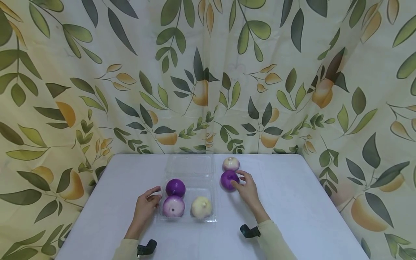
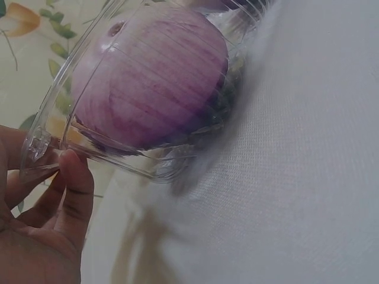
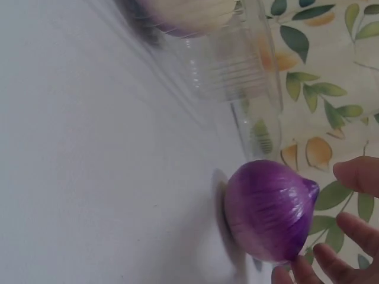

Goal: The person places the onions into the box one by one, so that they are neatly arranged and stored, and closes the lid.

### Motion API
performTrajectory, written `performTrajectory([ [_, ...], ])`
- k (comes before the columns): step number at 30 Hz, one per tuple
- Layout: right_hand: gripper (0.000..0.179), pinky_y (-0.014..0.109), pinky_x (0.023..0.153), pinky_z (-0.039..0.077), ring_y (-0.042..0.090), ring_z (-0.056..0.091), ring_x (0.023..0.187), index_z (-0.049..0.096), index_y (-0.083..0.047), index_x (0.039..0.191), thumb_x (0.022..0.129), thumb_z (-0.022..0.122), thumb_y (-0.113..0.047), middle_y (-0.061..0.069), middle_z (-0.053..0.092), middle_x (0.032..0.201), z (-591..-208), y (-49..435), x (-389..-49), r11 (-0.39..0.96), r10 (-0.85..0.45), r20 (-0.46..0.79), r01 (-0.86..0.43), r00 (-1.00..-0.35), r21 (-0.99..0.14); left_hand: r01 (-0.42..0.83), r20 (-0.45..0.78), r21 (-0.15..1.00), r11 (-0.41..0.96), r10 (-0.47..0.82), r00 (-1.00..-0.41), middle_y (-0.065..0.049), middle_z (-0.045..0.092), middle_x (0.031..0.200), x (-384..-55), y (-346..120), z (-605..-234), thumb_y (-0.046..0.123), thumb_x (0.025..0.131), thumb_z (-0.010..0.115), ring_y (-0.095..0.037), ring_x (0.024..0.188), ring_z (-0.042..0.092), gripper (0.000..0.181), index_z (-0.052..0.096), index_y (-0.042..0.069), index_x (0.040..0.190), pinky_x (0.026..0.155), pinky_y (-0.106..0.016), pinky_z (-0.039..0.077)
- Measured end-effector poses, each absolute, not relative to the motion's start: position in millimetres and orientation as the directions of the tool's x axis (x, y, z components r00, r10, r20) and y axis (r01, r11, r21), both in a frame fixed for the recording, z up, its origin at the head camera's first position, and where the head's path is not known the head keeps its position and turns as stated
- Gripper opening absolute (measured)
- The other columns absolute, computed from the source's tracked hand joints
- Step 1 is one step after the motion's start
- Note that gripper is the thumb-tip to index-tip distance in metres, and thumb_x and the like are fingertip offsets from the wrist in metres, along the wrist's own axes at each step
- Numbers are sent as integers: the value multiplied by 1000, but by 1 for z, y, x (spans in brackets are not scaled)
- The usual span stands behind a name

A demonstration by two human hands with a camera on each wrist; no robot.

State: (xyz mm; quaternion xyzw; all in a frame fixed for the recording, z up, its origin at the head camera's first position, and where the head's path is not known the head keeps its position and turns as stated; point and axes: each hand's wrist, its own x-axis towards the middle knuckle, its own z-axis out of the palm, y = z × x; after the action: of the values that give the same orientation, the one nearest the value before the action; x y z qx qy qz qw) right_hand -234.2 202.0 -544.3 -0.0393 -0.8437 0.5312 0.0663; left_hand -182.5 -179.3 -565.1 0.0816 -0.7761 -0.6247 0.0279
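A clear plastic clamshell box (image 1: pixel 186 219) lies with its lid folded back. It contains a dark purple onion (image 1: pixel 175 188), a pale purple onion (image 1: pixel 173 206) and a whitish onion (image 1: pixel 201 207). At the box's left side, my left hand (image 1: pixel 145 207) pinches the rim between thumb and fingers; the left wrist view shows the thumb (image 2: pixel 76 177) against that edge. Right of the box, another purple onion (image 3: pixel 266 210) stands on the table. My right hand (image 1: pixel 248 189) reaches around it with spread fingers, fingertips close to its side and the thumb apart from its pointed top.
Behind the purple onion on the right sits a white-and-purple onion (image 1: pixel 231 164), close against it. The raised clear lid (image 1: pixel 189 166) extends toward the back edge of the white table (image 1: pixel 276 180). A leaf-patterned curtain (image 1: pixel 208 90) hangs behind the table.
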Motion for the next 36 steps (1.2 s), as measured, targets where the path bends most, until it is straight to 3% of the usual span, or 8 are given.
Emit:
performTrajectory([
  [6,58,49,92,52,44,50,119,54,-2,131,82,76,-24,27,46,137,-552,198,-238,449,152,110,-31,-982,-893,-92,-61,978,189,-167,-984,-22,65,123,-182,-178,-565,-4,89,61,-13,76,63,42,60,-1,131,59,-19,50],
  [13,61,55,104,43,44,46,127,50,-2,137,82,75,-15,26,43,143,-555,194,-246,424,148,41,26,-988,-905,-87,-55,977,197,-160,-985,-24,66,119,-181,-178,-564,-4,90,62,-12,75,63,41,59,-2,131,59,-20,50],
  [20,63,56,106,39,43,48,124,51,-2,136,81,78,-17,27,47,139,-558,189,-250,416,160,34,36,-987,-909,-83,-56,980,182,-151,-987,-26,66,117,-180,-178,-565,-4,90,62,-9,72,61,42,59,-3,131,58,-20,50],
  [27,62,57,113,34,47,42,134,51,-1,136,82,77,-18,30,45,140,-561,184,-254,447,148,15,54,-989,-893,-88,-60,980,179,-158,-986,-26,67,115,-181,-179,-566,-3,90,62,-10,71,61,41,59,-3,131,58,-20,51],
  [36,60,58,113,33,47,40,136,50,-3,135,84,75,-19,29,46,141,-561,182,-254,466,160,-1,76,-987,-882,-86,-55,977,197,-160,-986,-24,66,119,-182,-179,-568,-1,90,63,-12,74,63,41,60,-2,130,59,-20,51],
])
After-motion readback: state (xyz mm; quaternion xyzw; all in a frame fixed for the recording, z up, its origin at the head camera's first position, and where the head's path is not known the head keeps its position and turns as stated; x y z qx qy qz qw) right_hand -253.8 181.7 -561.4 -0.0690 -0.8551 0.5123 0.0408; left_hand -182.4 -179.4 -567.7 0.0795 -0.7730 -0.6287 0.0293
